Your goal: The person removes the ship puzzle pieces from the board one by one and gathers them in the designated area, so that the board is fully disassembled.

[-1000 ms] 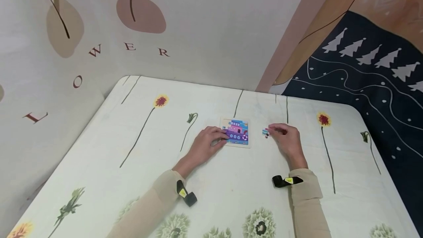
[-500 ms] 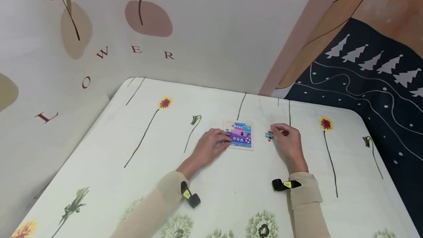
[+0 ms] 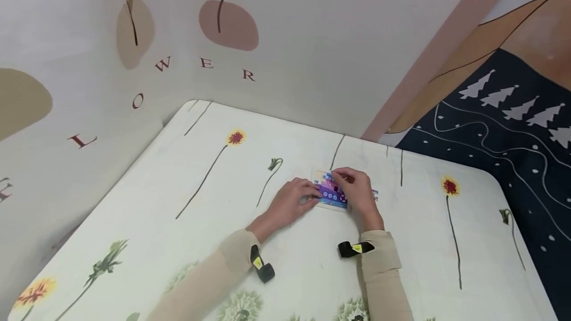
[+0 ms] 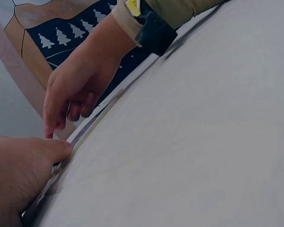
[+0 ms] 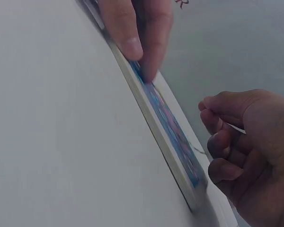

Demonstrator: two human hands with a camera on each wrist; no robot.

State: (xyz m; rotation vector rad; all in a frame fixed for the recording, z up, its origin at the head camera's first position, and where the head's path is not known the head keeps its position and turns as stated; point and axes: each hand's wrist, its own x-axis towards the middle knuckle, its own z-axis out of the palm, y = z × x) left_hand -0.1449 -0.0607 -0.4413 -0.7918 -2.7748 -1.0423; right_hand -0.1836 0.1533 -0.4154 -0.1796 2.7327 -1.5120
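A square jigsaw puzzle (image 3: 329, 195) with a purple and pink ship lies flat on the cloth. My left hand (image 3: 287, 204) grips its left side, with the thumb (image 5: 131, 48) at the near edge and fingers on top in the right wrist view. Over the puzzle's upper right part hovers my right hand (image 3: 359, 193), thumb and forefinger pinched together. A small dark bit, seemingly a puzzle piece, shows at those fingertips in the left wrist view; the fingers mostly hide it. Right of that hand lie loose puzzle pieces (image 3: 375, 194), partly covered by it.
A white flower-print cloth (image 3: 200, 241) covers the table. Behind it rises a pale wall (image 3: 303, 63) with printed letters, and a dark tree-patterned hanging (image 3: 490, 128) is at the right. Both wrists wear black cameras on straps.
My right hand has moved left from the loose pieces to over the puzzle. The left hand has stayed at the puzzle's left side. The head view has shifted, turning slightly.
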